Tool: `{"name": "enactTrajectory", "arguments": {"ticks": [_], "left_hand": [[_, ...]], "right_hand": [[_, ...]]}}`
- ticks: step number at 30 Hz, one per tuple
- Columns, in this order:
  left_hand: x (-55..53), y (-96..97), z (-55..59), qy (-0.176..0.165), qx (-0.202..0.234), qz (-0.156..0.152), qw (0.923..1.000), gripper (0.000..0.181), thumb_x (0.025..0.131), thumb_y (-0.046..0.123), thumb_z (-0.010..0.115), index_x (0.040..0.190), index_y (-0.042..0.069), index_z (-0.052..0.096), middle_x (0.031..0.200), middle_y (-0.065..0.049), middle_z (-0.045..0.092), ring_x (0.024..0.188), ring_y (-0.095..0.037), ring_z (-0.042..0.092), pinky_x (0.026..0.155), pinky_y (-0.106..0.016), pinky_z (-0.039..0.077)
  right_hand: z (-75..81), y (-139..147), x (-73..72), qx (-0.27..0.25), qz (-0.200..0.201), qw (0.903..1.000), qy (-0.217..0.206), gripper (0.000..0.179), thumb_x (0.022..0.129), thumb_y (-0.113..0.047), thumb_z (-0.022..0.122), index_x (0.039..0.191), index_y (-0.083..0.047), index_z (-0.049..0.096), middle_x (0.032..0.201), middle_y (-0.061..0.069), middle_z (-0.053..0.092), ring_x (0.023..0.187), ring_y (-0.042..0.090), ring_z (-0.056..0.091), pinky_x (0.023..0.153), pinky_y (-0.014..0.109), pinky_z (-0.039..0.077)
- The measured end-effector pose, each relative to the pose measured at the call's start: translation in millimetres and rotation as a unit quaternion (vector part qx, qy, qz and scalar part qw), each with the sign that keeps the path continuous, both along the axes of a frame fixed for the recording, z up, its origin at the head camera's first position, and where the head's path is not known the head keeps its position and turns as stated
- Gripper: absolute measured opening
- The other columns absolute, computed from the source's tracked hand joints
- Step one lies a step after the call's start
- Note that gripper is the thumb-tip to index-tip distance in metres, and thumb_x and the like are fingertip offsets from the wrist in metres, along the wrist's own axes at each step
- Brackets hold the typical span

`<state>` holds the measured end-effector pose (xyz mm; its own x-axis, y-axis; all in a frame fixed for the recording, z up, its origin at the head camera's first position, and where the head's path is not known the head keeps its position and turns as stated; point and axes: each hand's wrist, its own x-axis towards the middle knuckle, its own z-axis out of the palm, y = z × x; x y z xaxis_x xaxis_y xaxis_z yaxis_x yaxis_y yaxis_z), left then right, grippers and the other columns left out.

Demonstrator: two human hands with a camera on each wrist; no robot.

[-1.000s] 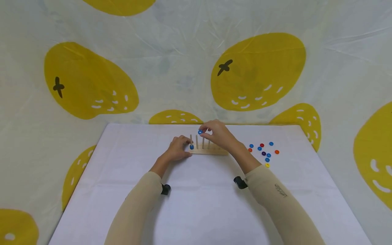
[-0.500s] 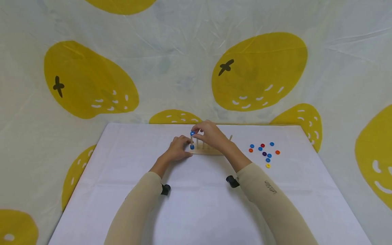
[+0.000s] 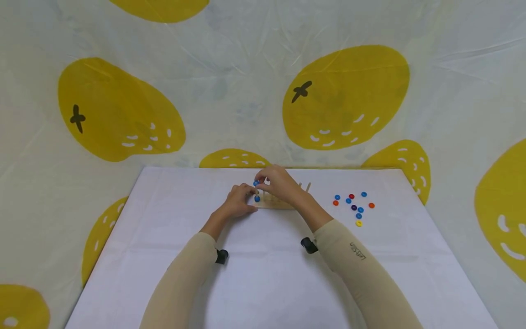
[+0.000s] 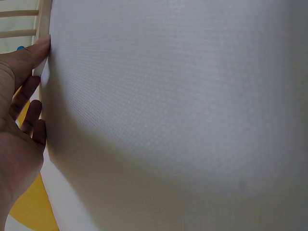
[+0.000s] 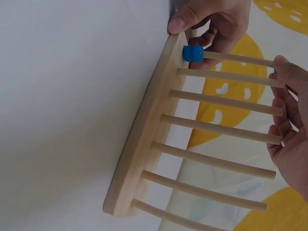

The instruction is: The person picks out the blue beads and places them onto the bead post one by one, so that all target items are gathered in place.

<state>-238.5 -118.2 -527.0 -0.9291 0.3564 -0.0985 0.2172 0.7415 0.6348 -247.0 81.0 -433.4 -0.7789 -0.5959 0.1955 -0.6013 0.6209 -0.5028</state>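
The right hand point(image 3: 279, 183) has its fingers pinching a blue bead point(image 3: 256, 183) at the tip of the end post point(image 5: 240, 58); whether the bead's hole has slipped over the post, I cannot tell. Such a fingertip hold on the bead's edge probably keeps its hole free to meet the post.

Below those fingers, at the foot of the same post, sit two lower beads point(image 5: 193, 54), also blue, touching one another; the post seems there to keep them in a stack. From there the wooden rack point(image 5: 150, 120) runs rightward beneath the right hand, with six other posts in a row.

Just beside the lower beads, the left hand point(image 3: 238, 201) grips the rack's end, thumb against the front edge and other fingers curled behind, likely to steady it.

Farther off, right of the right fingers, loose beads point(image 3: 348, 201) lie scattered on the white-covered bench point(image 3: 263, 274): five blue, two orange, one red, one purple, one yellow, presumably kept within reach.

The right sleeve point(image 3: 345, 265) carries dark lettering point(image 3: 357, 251) that seems to begin "Lets"; the rest is too small to read. Farthest away hangs a cloth point(image 3: 242, 105) with yellow fruit shapes.
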Motion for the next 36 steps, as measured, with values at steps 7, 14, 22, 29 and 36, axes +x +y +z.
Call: {"name": "enactTrajectory", "arguments": {"ticks": [7,14,22,29,36], "left_hand": [[-0.1,0.0,-0.1,0.005,-0.003,-0.006,1.0,0.046,0.082,0.023,0.088,0.121,0.014,0.068,0.132,-0.007,0.061,0.124,-0.029,0.046,0.109,-0.048,0.038],[-0.4,0.4,0.5,-0.004,-0.007,-0.001,1.0,0.048,0.083,0.024,0.088,0.125,0.014,0.067,0.134,-0.005,0.06,0.125,-0.028,0.045,0.111,-0.049,0.038],[-0.6,0.5,0.8,0.025,-0.016,-0.01,0.9995,0.047,0.081,0.024,0.09,0.121,0.013,0.068,0.132,-0.008,0.062,0.123,-0.03,0.048,0.108,-0.047,0.04],[-0.6,0.3,1.3,0.024,-0.016,-0.01,0.9995,0.041,0.081,0.024,0.09,0.115,0.015,0.068,0.132,-0.008,0.063,0.125,-0.03,0.048,0.109,-0.048,0.039],[-0.5,1.5,1.6,0.015,-0.026,-0.006,0.9995,0.048,0.083,0.026,0.088,0.124,0.013,0.067,0.135,-0.007,0.062,0.125,-0.03,0.047,0.111,-0.048,0.039]], "right_hand": [[-2.4,1,-0.2,0.007,0.0,0.9999,0.009,0.018,0.092,-0.017,0.079,0.107,-0.007,0.078,0.096,0.005,0.078,0.097,0.028,0.068,0.091,0.041,0.052],[-1.2,1,-0.5,0.002,-0.001,1.0,0.003,0.019,0.09,-0.014,0.081,0.106,-0.005,0.078,0.098,0.006,0.077,0.098,0.031,0.069,0.091,0.042,0.052],[-1.4,3,-1.5,0.025,-0.006,0.9997,0.003,0.017,0.093,-0.02,0.079,0.106,-0.01,0.078,0.098,0.003,0.077,0.095,0.02,0.067,0.09,0.038,0.053],[2.1,5,-0.4,0.019,-0.011,0.9997,-0.013,0.02,0.093,-0.019,0.078,0.11,-0.009,0.077,0.1,0.004,0.076,0.098,0.025,0.066,0.093,0.039,0.052],[8.7,13,3.0,0.006,-0.022,0.9995,-0.022,0.025,0.093,-0.018,0.078,0.115,-0.006,0.076,0.105,0.006,0.076,0.103,0.026,0.063,0.095,0.041,0.052]]}}
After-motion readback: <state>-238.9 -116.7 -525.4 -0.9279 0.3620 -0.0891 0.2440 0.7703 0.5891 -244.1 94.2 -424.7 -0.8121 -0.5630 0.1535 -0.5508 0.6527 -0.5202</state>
